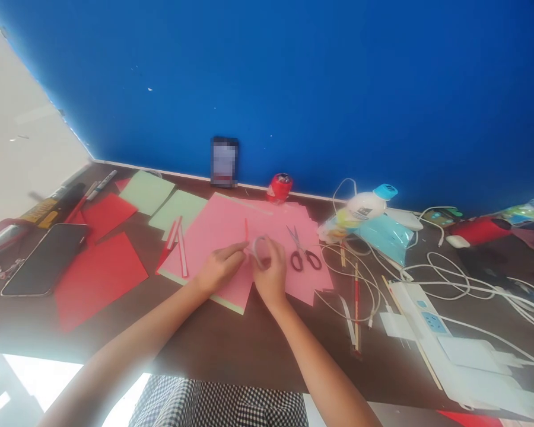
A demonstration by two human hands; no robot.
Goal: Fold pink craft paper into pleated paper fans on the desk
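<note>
My left hand (220,268) and my right hand (271,274) meet over a stack of pink paper sheets (225,225) on the dark table. Between their fingertips they hold a small whitish ring that looks like a tape roll (257,247). Both hands are closed in a pinch on it. A thin red strip (246,229) lies on the pink paper just beyond the fingers. Scissors with black handles (303,252) rest on the pink paper right of my right hand.
Red sheets (98,276) and green sheets (148,191) lie left, with a black phone (48,258) and markers (101,184). A glue bottle (365,207), a red tape dispenser (279,187), white cables (445,279) and a power strip (431,323) sit right. A blue wall stands behind.
</note>
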